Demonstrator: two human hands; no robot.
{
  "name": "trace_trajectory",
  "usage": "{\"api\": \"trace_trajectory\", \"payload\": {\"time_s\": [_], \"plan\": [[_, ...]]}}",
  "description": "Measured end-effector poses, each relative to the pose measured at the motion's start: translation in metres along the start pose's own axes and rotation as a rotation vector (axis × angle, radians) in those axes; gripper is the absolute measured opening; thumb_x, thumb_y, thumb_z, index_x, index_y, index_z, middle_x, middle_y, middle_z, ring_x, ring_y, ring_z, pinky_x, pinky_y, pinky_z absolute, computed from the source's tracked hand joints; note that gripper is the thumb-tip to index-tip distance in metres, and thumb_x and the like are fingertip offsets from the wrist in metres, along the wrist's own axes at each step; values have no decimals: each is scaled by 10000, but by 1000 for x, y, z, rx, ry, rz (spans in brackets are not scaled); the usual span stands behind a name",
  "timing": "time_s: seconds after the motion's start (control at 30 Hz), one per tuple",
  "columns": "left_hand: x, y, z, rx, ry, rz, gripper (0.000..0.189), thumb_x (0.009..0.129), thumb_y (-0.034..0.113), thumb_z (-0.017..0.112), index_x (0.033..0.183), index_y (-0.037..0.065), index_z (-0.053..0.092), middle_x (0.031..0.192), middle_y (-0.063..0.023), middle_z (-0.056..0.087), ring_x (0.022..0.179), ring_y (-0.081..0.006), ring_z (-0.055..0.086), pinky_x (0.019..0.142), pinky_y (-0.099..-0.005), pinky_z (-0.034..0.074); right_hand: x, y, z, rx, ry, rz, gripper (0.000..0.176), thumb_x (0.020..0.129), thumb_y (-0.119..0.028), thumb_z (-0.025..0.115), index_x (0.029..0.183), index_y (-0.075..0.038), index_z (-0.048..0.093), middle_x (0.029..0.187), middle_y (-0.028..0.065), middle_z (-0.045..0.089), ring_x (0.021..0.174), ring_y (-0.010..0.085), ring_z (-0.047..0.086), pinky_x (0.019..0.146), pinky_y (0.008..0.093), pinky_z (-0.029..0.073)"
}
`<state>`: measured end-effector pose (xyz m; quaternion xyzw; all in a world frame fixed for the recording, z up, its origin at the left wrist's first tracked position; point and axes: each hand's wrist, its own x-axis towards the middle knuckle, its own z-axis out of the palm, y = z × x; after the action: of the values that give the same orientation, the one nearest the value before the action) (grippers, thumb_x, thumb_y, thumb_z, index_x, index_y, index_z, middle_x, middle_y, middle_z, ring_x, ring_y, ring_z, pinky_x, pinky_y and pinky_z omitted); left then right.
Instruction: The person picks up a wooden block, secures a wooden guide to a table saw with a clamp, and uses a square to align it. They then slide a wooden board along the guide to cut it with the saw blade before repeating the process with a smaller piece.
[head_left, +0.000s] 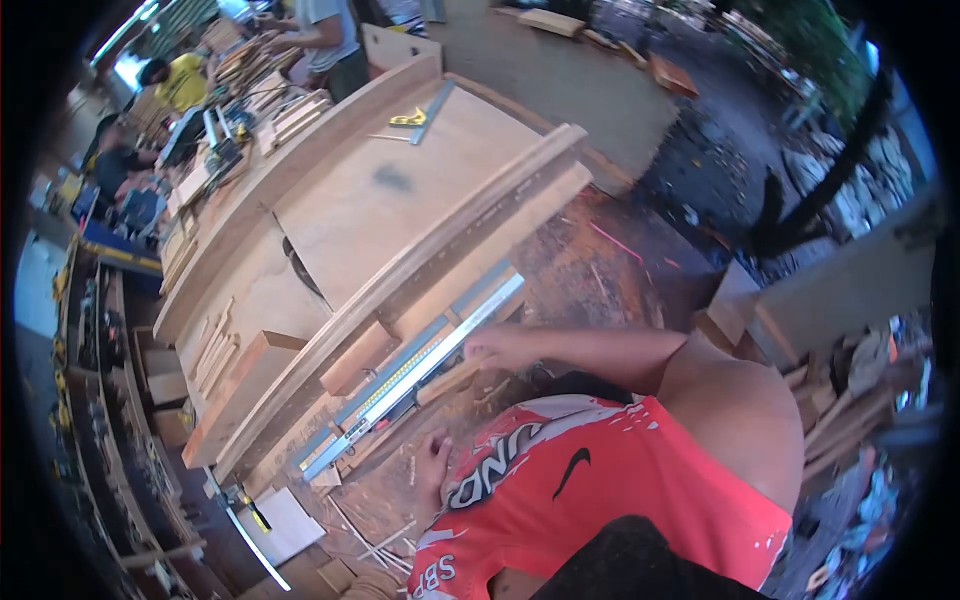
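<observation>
Right hand [485, 351]: grip unclear, beside the bar [415, 377]. Left hand [434, 460]: partly curled, hold unclear. A right-hand bump could skew the bar.

Yellow-shirted person [183, 84] and cluttered wooden shelves [140, 420]

Red jersey [650, 490], black swoosh [573, 472]

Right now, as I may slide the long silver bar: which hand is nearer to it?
Right. The right hand is close beside the silver bar, towards its upper-right end; contact is unclear. The left hand is lower, near the red shirt, apart from the bar.
</observation>
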<state>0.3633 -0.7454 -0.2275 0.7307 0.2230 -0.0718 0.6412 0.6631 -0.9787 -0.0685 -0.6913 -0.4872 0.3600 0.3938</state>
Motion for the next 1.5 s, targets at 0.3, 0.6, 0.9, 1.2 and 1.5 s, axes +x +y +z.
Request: {"api": "trace_trajectory", "payload": {"time_s": [0.3,0.6,0.9,1.2,1.5], "plan": [[28,178,42,272,-179,600,381,859,137,711,1205,22,603,1235,-167,607,1154,-280,588,965,-363,472,-35,24,0,-461,711,143,239,788,-118,724,1008,-134,632,1036,121,617,997,340,606,858,432,484],[56,312,148,947,74,831,450,734,150,788,1149,91,624,1252,-140,600,1189,-337,541,1050,-483,374,-104,-5,-61,-484,411,35,252,751,-153,738,980,-103,643,1014,127,642,1023,355,604,864,439,484],[162,402,329,799,-147,582,238,955,198,585,1138,53,631,997,-203,681,928,-386,660,805,-429,516,-310,107,-203,112,914,274,520,838,-292,756,1263,-49,580,1087,133,658,999,243,649,883,380,513],[300,514,257,797,295,701,175,945,168,605,1055,33,614,889,-169,634,821,-327,626,770,-387,499,-361,233,-360,248,1049,368,401,941,-285,669,1229,-13,607,1020,77,668,920,138,628,830,295,508],[542,542,194,867,-48,522,173,916,166,673,980,24,599,758,-106,613,699,-184,607,644,-333,484,-360,308,-526,272,1123,557,367,936,-251,668,1207,-8,623,961,70,693,862,124,641,801,284,512]]}}
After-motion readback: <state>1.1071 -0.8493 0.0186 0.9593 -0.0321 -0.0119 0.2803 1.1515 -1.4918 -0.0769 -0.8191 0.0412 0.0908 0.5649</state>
